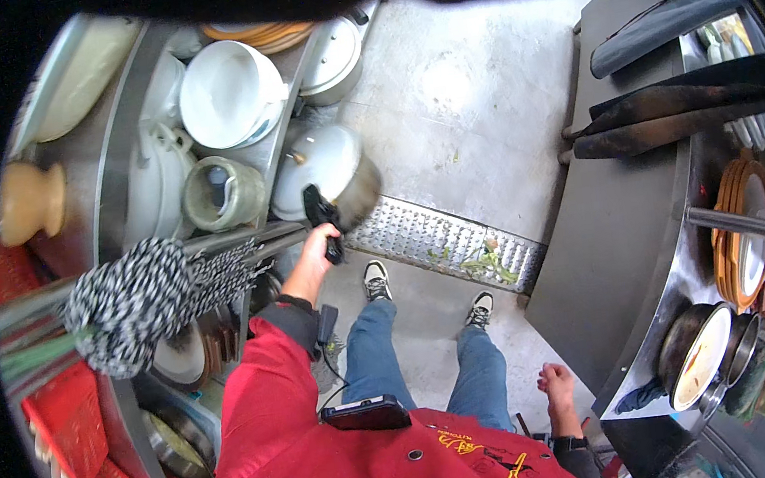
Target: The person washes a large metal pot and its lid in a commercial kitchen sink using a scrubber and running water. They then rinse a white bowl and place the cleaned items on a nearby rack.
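Observation:
With my left hand I grip the black handle of a metal pot, which looks like a pressure cooker. The pot has a pale metal lid with a small brass-coloured knob. It hangs or stands beside the left shelf's edge, near the drain grate; whether it touches the floor I cannot tell. My right hand is low at my right side, its fingers loosely bent, with nothing seen in it. The steel counter is nearest to it.
A metal drain grate with vegetable scraps crosses the floor. A grey-and-white string mop, white bowls and red crates are at left. A steel counter at right bears plates and pans.

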The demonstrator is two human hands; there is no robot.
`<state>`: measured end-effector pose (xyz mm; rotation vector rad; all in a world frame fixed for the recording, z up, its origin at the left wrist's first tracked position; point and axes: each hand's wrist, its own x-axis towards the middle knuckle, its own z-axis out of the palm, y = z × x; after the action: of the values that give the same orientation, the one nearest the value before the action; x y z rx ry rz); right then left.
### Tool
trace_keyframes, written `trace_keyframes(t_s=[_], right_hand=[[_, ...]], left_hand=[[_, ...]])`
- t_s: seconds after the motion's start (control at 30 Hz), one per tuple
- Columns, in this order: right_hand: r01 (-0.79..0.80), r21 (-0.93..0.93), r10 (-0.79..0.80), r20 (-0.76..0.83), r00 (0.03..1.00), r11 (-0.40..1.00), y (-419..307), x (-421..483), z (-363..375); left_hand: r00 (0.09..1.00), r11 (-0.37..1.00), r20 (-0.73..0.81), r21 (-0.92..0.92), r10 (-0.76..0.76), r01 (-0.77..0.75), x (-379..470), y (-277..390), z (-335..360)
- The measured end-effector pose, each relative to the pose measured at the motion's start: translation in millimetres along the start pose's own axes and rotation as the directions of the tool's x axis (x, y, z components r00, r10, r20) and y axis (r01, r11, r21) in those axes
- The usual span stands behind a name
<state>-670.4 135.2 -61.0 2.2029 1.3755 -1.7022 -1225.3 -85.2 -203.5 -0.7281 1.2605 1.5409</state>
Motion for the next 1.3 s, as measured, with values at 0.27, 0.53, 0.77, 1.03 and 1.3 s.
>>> trace_keyframes(t_s=[0.27,0.53,0.77,1.03,1.3], right_hand=[[-0.028,-0.077,0.026,-0.021,0.999,0.997,-5.1,-7.1,3.2],[-0.051,-0.136,0.047,-0.027,0.999,0.989,-6.0,-3.0,1.8],[-0.040,-0.277,0.028,-0.046,0.999,0.960,-8.9,3.3,5.3],[-0.047,-0.290,0.042,-0.024,0.999,0.956,12.4,8.6,-3.3],[-0.014,-0.308,0.041,0.082,0.996,0.951,27.4,29.8,12.3]], left_hand=[[0.944,0.947,-0.243,-0.175,0.223,-0.269,158.9,-21.0,-29.8],[0.819,0.901,-0.519,-0.190,0.246,-0.391,225.7,-56.0,-5.9],[0.675,0.949,-0.677,0.122,0.293,-0.290,275.2,-67.6,-23.1],[0.461,0.732,-0.617,0.672,0.638,-0.114,262.3,-61.2,-70.4],[0.377,0.368,-0.386,0.922,0.842,0.123,204.7,-27.9,-35.6]])
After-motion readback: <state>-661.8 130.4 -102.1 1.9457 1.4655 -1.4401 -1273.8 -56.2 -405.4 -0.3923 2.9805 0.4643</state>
